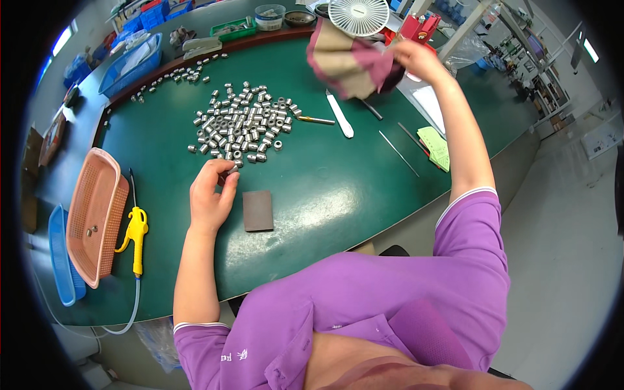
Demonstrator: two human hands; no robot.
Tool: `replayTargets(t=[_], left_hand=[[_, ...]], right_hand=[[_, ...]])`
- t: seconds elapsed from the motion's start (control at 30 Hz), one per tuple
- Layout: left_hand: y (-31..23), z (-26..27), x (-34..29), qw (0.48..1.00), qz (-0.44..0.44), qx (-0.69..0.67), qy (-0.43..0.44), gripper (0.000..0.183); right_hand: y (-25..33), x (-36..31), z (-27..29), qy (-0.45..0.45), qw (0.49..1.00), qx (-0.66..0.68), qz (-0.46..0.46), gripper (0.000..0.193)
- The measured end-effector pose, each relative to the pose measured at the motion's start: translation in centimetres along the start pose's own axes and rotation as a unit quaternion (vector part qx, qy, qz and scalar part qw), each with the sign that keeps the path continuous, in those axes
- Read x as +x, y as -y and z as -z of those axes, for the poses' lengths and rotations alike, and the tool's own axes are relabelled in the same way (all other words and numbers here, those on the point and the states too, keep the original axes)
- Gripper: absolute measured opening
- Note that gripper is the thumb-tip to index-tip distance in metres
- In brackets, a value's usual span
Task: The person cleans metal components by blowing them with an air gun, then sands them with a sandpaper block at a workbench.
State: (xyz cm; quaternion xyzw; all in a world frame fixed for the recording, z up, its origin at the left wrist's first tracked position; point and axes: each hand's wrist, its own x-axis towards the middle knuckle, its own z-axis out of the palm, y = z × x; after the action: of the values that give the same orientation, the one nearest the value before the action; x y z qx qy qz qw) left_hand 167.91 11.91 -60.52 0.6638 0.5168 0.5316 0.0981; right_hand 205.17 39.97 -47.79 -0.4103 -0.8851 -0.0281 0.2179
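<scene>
My left hand (pixel 213 194) is closed in a pinch at the near edge of a pile of small steel bushings (pixel 244 120). Between its fingertips is a small metal bushing (pixel 232 170), partly hidden by the fingers. At the far right, my right hand (pixel 419 60) grips a beige and pink cloth (pixel 351 60), which hangs from the fingers and is smeared by motion. A brown-grey rectangular block (pixel 258 211) lies just right of my left wrist. Beyond the pile's right edge rest a thin gold-and-silver rod (pixel 316 120) and a white-handled knife (pixel 340 117).
A pink basket (pixel 97 214) with a few small parts, a blue tray (pixel 64 257) and a yellow air gun (pixel 136 237) stand left. Light-green cards (pixel 435 148) and a thin rod (pixel 398 153) lie right. At the back are a white fan (pixel 359 14) and a green tray (pixel 233 30).
</scene>
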Motion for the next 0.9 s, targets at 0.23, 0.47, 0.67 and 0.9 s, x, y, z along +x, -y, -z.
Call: replayTargets(t=[0.23,0.47,0.67,0.9], left_hand=[[0.1,-0.2,-0.1,1.000,0.007,-0.001,0.007,0.016],[0.2,-0.2,0.0,1.000,0.015,-0.015,0.007,0.016],[0.2,-0.2,-0.2,1.000,0.023,-0.015,0.002,0.016],[0.2,-0.4,-0.2,0.999,0.040,-0.019,0.019,0.016]], right_hand=[[2.5,-5.7,-4.8,0.183,0.981,-0.064,-0.021,0.030],[6.4,-4.2,-8.3,0.098,0.982,-0.108,-0.118,0.022],[3.8,-1.5,-9.9,-0.009,0.978,-0.118,-0.173,0.021],[-1.6,1.2,-11.8,-0.116,0.931,0.036,-0.345,0.034]])
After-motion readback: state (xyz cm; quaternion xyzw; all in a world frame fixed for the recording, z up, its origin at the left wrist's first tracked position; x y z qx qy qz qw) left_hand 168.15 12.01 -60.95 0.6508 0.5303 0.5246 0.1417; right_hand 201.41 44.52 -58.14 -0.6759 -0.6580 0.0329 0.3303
